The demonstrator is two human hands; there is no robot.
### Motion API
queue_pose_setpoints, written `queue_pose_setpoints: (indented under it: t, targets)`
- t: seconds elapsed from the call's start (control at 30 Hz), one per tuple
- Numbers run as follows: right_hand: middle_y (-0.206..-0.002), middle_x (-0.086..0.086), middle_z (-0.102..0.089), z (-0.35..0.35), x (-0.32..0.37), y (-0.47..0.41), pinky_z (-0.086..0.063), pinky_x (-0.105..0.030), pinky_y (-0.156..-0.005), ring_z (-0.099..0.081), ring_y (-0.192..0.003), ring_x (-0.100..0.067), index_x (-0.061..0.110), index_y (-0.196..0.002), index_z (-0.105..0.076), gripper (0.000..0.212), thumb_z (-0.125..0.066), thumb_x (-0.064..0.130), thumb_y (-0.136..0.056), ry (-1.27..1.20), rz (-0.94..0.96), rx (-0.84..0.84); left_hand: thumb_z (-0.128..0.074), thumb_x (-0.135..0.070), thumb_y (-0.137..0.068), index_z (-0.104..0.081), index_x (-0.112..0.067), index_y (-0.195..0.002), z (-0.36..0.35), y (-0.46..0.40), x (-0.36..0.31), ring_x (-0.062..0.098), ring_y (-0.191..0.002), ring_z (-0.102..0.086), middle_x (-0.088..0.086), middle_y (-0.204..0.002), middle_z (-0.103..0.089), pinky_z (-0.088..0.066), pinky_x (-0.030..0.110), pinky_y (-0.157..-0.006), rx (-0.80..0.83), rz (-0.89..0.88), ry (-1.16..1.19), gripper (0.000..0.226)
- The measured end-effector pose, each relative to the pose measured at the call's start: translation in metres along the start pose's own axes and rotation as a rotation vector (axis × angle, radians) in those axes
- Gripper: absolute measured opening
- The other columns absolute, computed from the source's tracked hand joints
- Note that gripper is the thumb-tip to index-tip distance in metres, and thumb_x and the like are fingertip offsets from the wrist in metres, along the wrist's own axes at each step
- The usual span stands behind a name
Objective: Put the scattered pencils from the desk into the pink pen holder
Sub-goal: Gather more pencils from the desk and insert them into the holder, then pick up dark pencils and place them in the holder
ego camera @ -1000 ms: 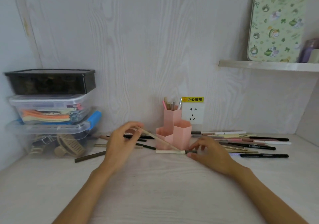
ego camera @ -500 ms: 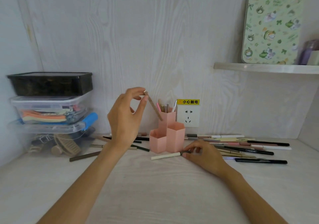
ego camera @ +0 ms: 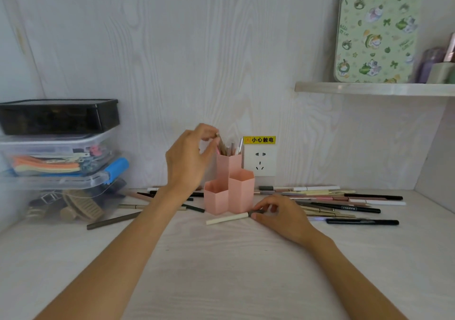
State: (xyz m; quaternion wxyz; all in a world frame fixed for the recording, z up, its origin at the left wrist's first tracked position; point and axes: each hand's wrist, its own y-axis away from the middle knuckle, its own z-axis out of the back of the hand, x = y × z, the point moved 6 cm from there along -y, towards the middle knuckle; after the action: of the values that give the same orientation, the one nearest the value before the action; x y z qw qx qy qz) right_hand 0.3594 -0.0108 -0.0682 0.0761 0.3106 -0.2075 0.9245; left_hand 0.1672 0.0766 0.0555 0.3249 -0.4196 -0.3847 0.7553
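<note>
The pink pen holder [ego camera: 240, 191], three hexagonal tubes, stands at the back centre of the desk. My left hand [ego camera: 189, 158] is raised beside the tallest tube and pinches the top of a brown pencil [ego camera: 222, 146] whose lower end is inside that tube, among several other pencils. My right hand [ego camera: 280, 215] rests on the desk just right of the holder, fingers closed on the dark end of a cream pencil [ego camera: 227, 219] lying flat in front of the holder. Several more pencils [ego camera: 344, 202] lie scattered to the right, and a few [ego camera: 113, 222] to the left.
Stacked plastic storage boxes [ego camera: 56, 157] fill the left back corner. A wall socket [ego camera: 259, 163] with a yellow warning label sits behind the holder. A shelf [ego camera: 374, 89] at upper right carries a green patterned tin and small containers. Bare desk lies in front.
My left hand lifted the brown pencil off the desk and brought it over to the tallest tube, its tip now inside. My right hand stayed on the cream pencil.
</note>
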Motion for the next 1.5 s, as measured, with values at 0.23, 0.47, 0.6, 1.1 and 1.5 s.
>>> queue_pose_setpoints:
  t: [0.23, 0.47, 0.6, 1.1, 1.5]
  targets:
    - [-0.078, 0.019, -0.062, 0.000, 0.003, 0.001, -0.042, -0.020, -0.063, -0.052, -0.077, -0.001, 0.055, -0.065, -0.058, 0.016, -0.071, 0.047, -0.071, 0.023, 0.017, 0.006, -0.055, -0.022, -0.092, -0.043, -0.031, -0.139, -0.032, 0.012, 0.017, 0.017, -0.139, -0.019, -0.006, -0.152, -0.030, -0.020, 0.036, -0.110, 0.398, -0.080, -0.141, 0.049]
    - [-0.085, 0.013, -0.063, -0.001, 0.005, -0.001, -0.047, -0.027, -0.072, -0.054, -0.081, -0.007, 0.044, -0.080, -0.066, 0.009, -0.070, 0.037, -0.077, 0.039, 0.032, 0.035, -0.055, -0.016, -0.091, -0.053, -0.024, -0.124, 0.013, 0.061, 0.076, 0.017, -0.121, -0.046, -0.004, -0.129, -0.054, -0.038, 0.035, -0.097, 0.344, 0.042, -0.282, 0.034]
    - [-0.088, 0.013, -0.069, 0.006, 0.009, 0.000, -0.047, -0.028, -0.083, -0.058, -0.091, -0.013, 0.032, -0.085, -0.072, 0.008, -0.071, 0.029, -0.078, -0.006, 0.052, 0.002, -0.039, -0.025, -0.099, -0.034, -0.025, -0.144, 0.004, 0.105, 0.108, 0.013, -0.136, -0.032, -0.003, -0.148, -0.038, -0.022, 0.028, -0.110, 0.697, 0.135, -0.332, 0.045]
    - [-0.095, -0.003, -0.068, 0.048, 0.094, -0.012, -0.054, -0.021, -0.080, -0.067, -0.084, -0.010, 0.016, -0.108, -0.056, 0.023, -0.050, 0.001, -0.092, -0.350, 0.157, -0.402, -0.059, -0.022, -0.085, -0.066, -0.037, -0.109, 0.002, 0.103, 0.080, 0.001, -0.100, -0.052, -0.019, -0.103, -0.065, -0.046, 0.020, -0.080, 0.668, -0.006, 0.003, 0.030]
    - [-0.104, -0.004, -0.068, -0.012, 0.142, -0.048, -0.037, -0.037, -0.080, -0.053, -0.100, -0.028, 0.018, -0.115, -0.059, 0.025, -0.051, 0.025, -0.092, 0.581, 0.379, -0.425, -0.050, -0.018, -0.091, -0.062, -0.032, -0.117, 0.009, 0.095, 0.098, 0.009, -0.103, -0.055, -0.010, -0.120, -0.062, -0.038, 0.021, -0.078, 0.522, 0.096, -0.146, 0.032]
